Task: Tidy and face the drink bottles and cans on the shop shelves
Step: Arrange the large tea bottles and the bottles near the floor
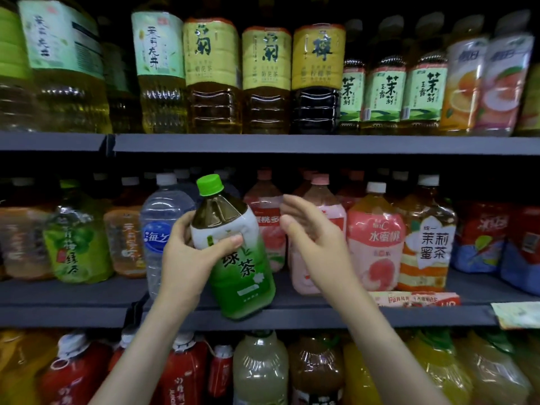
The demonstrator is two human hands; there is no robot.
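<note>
Two hands, head view: both raised before the middle shelf (pixel 292 315).
Left hand (pixel 187 255): thumb and fingers wrapped round the green tea bottle (pixel 236 258), tilted, base at the shelf's front edge.
Right hand (pixel 309 232): fingers loosely spread, holding nothing, just beside it.

Red paper tag (pixel 415 299) — pale tag (pixel 517 314) just beside

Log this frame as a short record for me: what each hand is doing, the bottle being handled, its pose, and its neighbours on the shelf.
left hand: grips the green tea bottle round its upper label
right hand: open, beside the bottle, apart from it
bottle pose: tilted, top leaning left, label facing the camera
place: base at the front edge of the middle shelf; contact unclear
neighbours: clear water bottle left, pink peach drink bottle right
</note>
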